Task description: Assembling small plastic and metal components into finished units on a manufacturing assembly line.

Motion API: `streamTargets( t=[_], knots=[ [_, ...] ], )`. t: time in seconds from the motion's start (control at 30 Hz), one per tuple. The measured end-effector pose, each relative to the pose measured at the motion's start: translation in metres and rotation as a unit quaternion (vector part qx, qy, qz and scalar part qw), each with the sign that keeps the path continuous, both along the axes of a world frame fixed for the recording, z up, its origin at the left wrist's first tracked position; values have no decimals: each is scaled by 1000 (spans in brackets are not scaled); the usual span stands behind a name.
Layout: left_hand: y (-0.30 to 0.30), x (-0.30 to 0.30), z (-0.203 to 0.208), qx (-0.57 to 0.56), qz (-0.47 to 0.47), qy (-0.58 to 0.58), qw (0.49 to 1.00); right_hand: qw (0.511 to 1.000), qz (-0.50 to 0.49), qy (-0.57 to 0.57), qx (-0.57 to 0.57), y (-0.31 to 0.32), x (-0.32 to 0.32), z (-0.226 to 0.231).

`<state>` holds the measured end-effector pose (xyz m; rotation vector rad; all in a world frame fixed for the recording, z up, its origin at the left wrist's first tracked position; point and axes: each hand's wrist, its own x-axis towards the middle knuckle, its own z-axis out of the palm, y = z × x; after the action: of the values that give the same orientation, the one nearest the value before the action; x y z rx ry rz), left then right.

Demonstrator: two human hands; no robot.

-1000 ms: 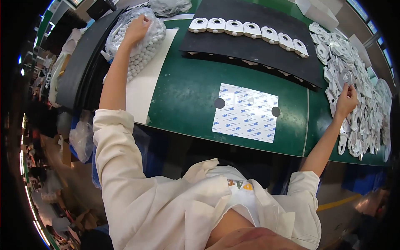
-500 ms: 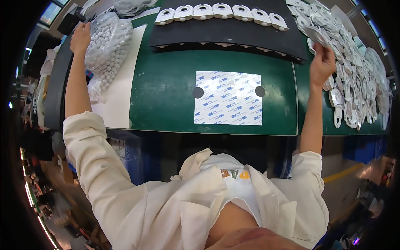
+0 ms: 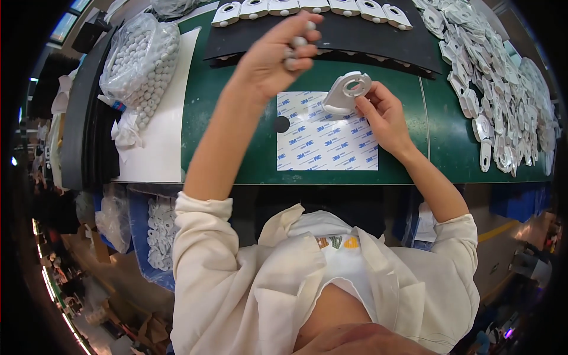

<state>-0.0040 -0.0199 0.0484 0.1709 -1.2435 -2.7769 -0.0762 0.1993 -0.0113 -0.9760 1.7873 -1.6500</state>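
Several small whitish balls show between the curled fingers of my left hand, raised over the green table near the black board. My right hand pinches a flat white plastic part by its ringed end. That part has a round opening and hangs tilted above a printed white sheet. A dark round spot marks the sheet's left edge. On the black board, white parts of the same kind stand in a row, each with a ball at its near edge.
A clear bag of balls lies at the left on a white board, beside black sheets. Piled white parts cover the right side of the green table. Below the left edge sits a blue bin.
My left hand has come from the bag toward the middle, now with balls in it. My right hand has brought a white part from the pile to above the sheet.
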Motion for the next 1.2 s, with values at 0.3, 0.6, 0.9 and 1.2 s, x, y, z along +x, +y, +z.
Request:
streamTargets(
  t=[0.3,0.6,0.9,1.2],
  knots=[
    [30,-9,-35,16,74,-58,995,996,20,76,36,-1,6,5],
    [28,-8,-38,53,59,-57,995,994,6,100,40,-1,7,4],
    [33,-6,-31,6,43,-5,999,966,55,246,57,0,8,7],
    [40,-5,-36,-79,24,-62,995,926,6,-306,-221,-2,-28,-1]
  ],
)
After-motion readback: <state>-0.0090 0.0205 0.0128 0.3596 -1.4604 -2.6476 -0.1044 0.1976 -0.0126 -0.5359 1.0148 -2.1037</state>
